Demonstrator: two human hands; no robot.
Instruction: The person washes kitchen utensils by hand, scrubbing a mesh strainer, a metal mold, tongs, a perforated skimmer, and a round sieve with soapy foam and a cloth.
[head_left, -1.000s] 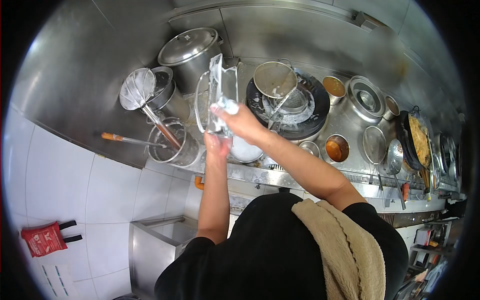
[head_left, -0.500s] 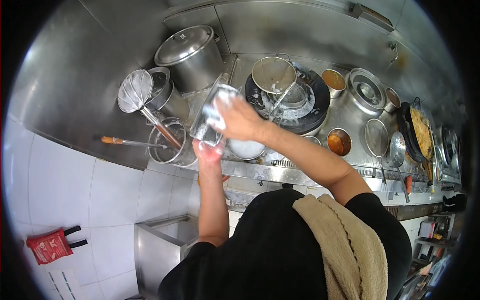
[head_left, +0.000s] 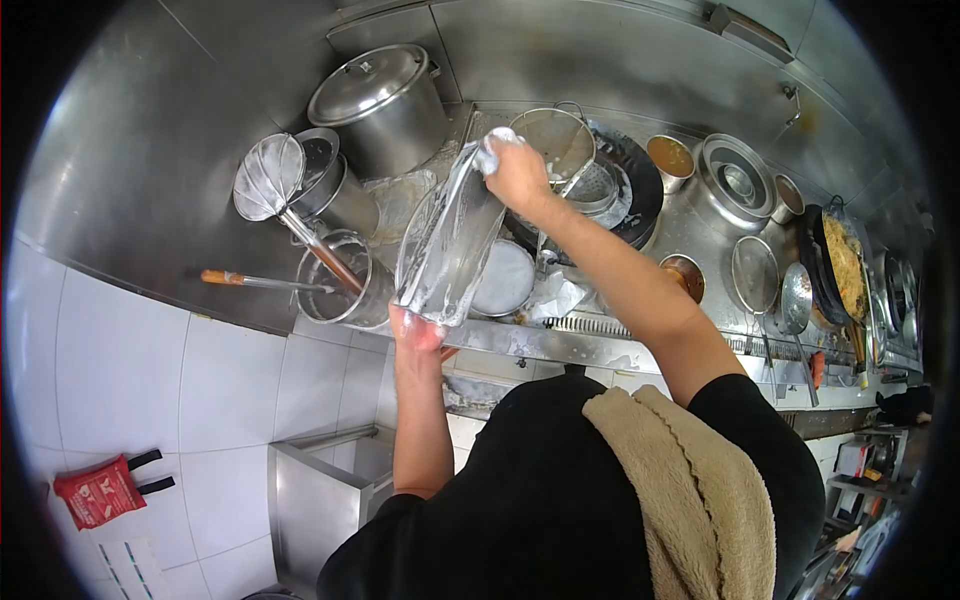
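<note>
A shiny rectangular pan (head_left: 455, 250), streaked with white suds, is tilted up over the counter's front edge. My left hand (head_left: 418, 330) is closed on its near end, fingers partly hidden beneath. At the far upper corner, my right hand (head_left: 522, 178) is closed around a white, foamy cloth or sponge (head_left: 492, 148) pressed to the rim. Exactly what kind of scrubber it is I cannot make out under the foam. Just right of the pan sits a round bowl of whitish liquid (head_left: 503, 278), with a crumpled white sheet (head_left: 556, 298) beside it.
Left stand a lidded stockpot (head_left: 385, 120), a wire skimmer (head_left: 270, 178) and a pot with an orange-handled tool (head_left: 222, 277). A strainer (head_left: 553, 143) rests over a black wok (head_left: 640, 205). Further right are sauce pots (head_left: 671, 158), ladles and a pan of yellow food (head_left: 842, 268).
My right hand has moved up and rightward to the pan's far rim. The pan has turned, showing more of its sudsy surface. The crumpled white sheet has come into view.
</note>
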